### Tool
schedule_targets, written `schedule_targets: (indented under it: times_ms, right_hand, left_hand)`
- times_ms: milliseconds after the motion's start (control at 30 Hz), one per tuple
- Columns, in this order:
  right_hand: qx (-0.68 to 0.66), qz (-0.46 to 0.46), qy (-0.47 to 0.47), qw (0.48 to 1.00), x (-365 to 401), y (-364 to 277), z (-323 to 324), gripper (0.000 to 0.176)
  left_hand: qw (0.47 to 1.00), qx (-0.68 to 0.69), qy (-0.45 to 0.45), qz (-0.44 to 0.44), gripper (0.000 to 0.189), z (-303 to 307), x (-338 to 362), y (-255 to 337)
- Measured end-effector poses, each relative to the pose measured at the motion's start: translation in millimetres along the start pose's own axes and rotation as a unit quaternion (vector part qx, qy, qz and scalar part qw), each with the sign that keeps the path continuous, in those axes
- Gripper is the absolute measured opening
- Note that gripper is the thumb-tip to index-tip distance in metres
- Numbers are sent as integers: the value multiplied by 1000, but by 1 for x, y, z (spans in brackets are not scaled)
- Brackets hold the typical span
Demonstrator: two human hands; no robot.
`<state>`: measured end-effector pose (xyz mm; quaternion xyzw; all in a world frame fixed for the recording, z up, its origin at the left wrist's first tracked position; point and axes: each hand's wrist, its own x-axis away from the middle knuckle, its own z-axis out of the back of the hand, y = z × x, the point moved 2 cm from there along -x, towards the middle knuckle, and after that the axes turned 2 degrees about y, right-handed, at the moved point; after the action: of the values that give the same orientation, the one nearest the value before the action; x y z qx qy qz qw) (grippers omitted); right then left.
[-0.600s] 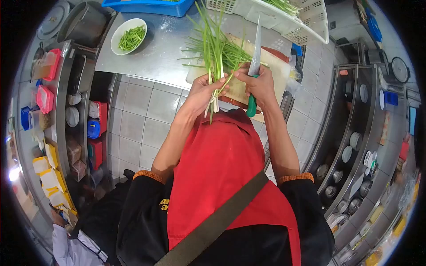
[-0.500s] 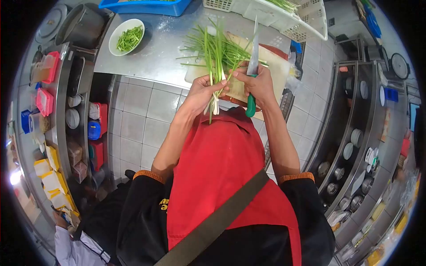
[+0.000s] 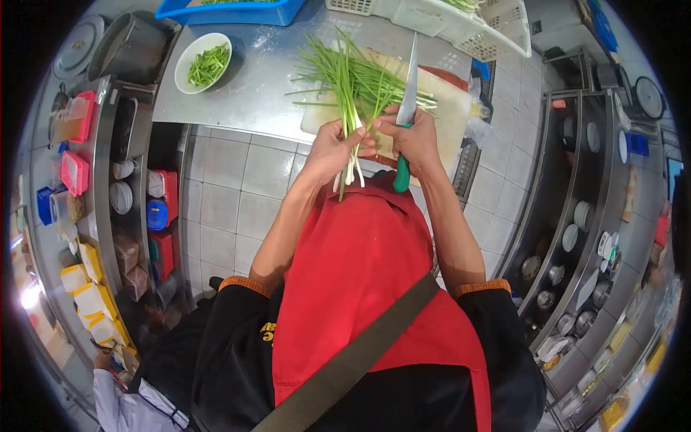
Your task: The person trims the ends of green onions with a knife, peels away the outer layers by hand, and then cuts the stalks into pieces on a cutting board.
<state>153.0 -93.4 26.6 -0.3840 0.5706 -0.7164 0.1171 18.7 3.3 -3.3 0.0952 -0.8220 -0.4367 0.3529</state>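
Observation:
My left hand (image 3: 338, 153) is closed around a bundle of thin spring onions (image 3: 350, 108), white ends pointing down toward my apron and green tops reaching over the table. In my right hand (image 3: 414, 140) is a kitchen knife (image 3: 408, 90) with a green handle, its blade pointing up and away from me. The right thumb and forefinger meet close to the left fingertips at the stalks; whether they pinch one is too small to tell. More loose green stalks (image 3: 392, 81) lie on a pale cutting board (image 3: 450, 122) just beyond my hands.
On the steel table (image 3: 245, 101) stands a white bowl (image 3: 181, 75) of cut green pieces. A blue tray (image 3: 237, 13) and a white perforated crate (image 3: 432, 25) sit at the far edge. Shelving racks (image 3: 558, 194) flank both sides. Another person's sleeve (image 3: 108, 396) shows at lower left.
Both hands stay close together at the bundle, with small finger shifts. The white ends spread slightly apart, and the knife tilts a little. The view shifts slightly.

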Motion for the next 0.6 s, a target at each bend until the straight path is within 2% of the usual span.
schedule_targets:
  times_ms: [100,167,400,467,600]
  right_hand:
    - [-13,-4,9,1000,1,5,-1,37]
    - [-23,-12,-5,1000,3,7,-1,36]
    - [-48,-8,57,997,7,19,-8,33]
    - [-106,-20,82,991,7,28,-11,32]
    - [-83,-39,112,989,7,39,-12,33]
  left_hand:
    - [998,-65,-22,-9,23,1,-2,-5]
    - [991,-117,-39,-52,24,0,-1,-5]
    - [997,-74,9,-4,23,3,-6,-8]
    - [997,-80,2,4,22,6,-10,-14]
    - [995,-98,17,-7,21,6,-7,-14]
